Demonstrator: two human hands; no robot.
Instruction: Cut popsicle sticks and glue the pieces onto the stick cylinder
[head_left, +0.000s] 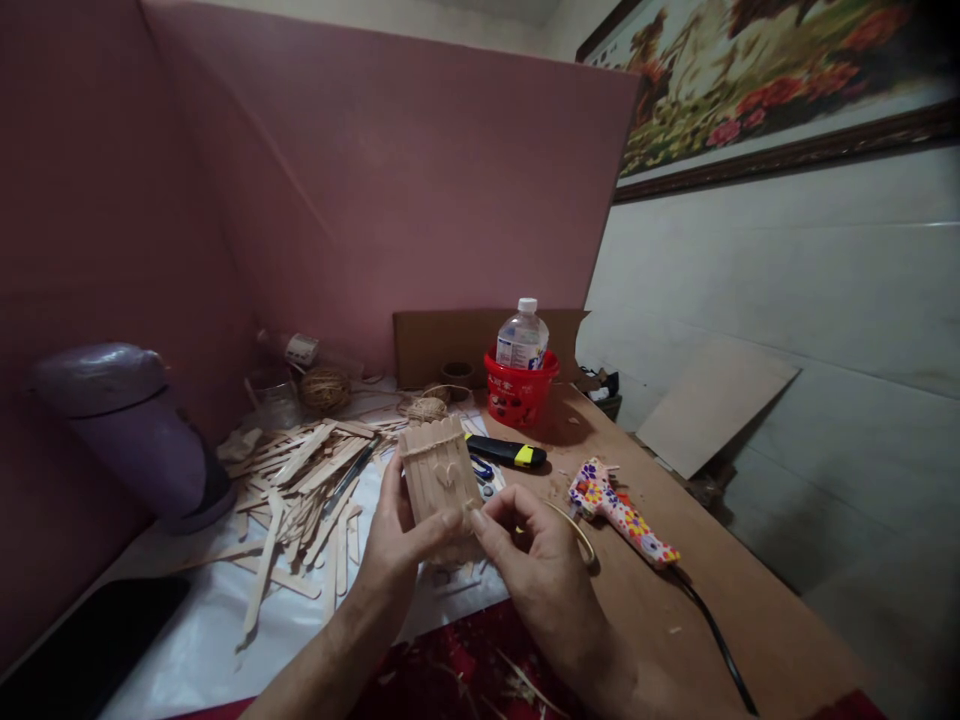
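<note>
— Wood, thin craft-stick wood, was what you held: the stick box (439, 478) looked light and stiff, yet I'd judge its glued seams fragile under a squeeze.
— Agreed. Your grip was closed on it with both hands: your left hand (397, 545) wrapped its lower side, thumb across the front, and your right hand (536, 560) pinched the bottom corner with its fingertips.
— Those flat lower walls seemed the sound place for you to take hold, not the bumpy top edge.
— You had it upright, lifted off the tabletop (735, 580), nearer you than the red basket (520, 392) and a little to that basket's left. Most of the box stood above your grip, free.
— Your glue gun (622, 515) lay nearer you than the basket, to its right, untouched.
</note>
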